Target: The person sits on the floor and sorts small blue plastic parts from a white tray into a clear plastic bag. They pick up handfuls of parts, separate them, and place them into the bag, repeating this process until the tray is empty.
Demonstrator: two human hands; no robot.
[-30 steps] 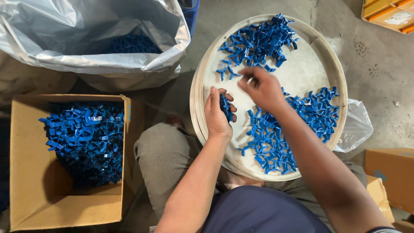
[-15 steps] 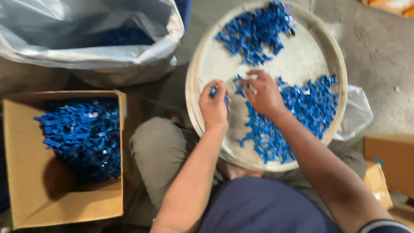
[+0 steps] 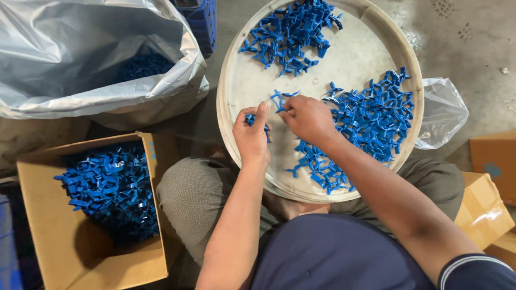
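Note:
A round cream tray (image 3: 371,21) rests on my lap and holds two heaps of small blue plastic clips: one at the far side (image 3: 293,32), one at the right (image 3: 371,123). My left hand (image 3: 251,137) is closed around a small bunch of blue clips near the tray's left rim. My right hand (image 3: 307,118) lies over the tray's middle, fingertips pinching a loose blue clip (image 3: 278,99). The two hands are close together, almost touching.
An open cardboard box (image 3: 64,252) at my left holds a pile of blue clips (image 3: 110,188). A large grey plastic bag (image 3: 80,59) with more clips lies at the far left. A clear bag (image 3: 443,110) and cardboard boxes (image 3: 492,182) sit at the right on concrete floor.
Both hands have shifted slightly toward the tray's middle left. My right hand has dropped from the far heap's edge to a loose clip; my left still grips its bunch.

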